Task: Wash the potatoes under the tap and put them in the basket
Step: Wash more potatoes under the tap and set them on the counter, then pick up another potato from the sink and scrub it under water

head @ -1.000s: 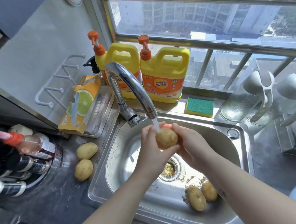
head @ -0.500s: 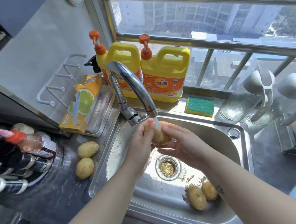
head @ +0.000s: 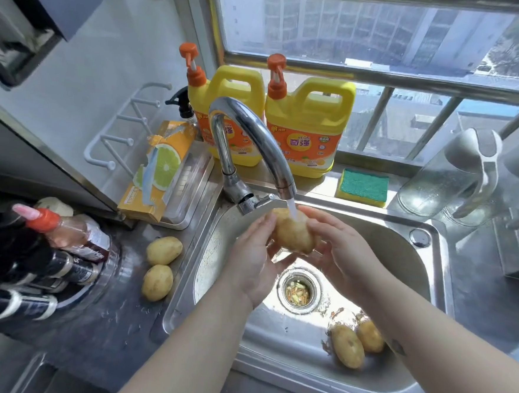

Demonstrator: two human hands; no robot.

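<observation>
Water runs from the chrome tap (head: pixel 256 141) onto a potato (head: pixel 294 234) held over the steel sink (head: pixel 425 269). My left hand (head: pixel 253 263) cups the potato from the left and below, and my right hand (head: pixel 337 251) holds it from the right. Two more potatoes (head: pixel 347 346) (head: pixel 370 336) lie in the sink's near right corner. Two potatoes (head: pixel 164 250) (head: pixel 157 282) lie on the dark counter left of the sink. No basket is in view.
Two yellow detergent jugs (head: pixel 309 129) stand behind the tap, with a green-and-yellow sponge (head: pixel 363 186) to the right. A citrus-print box (head: pixel 158 171) sits in a tray at left. Bottles (head: pixel 48 261) crowd the left counter. Glass jugs (head: pixel 456 176) stand at right.
Both hands have turned the potato under the stream; it now shows more between them. The hands sit slightly lower than half a second ago.
</observation>
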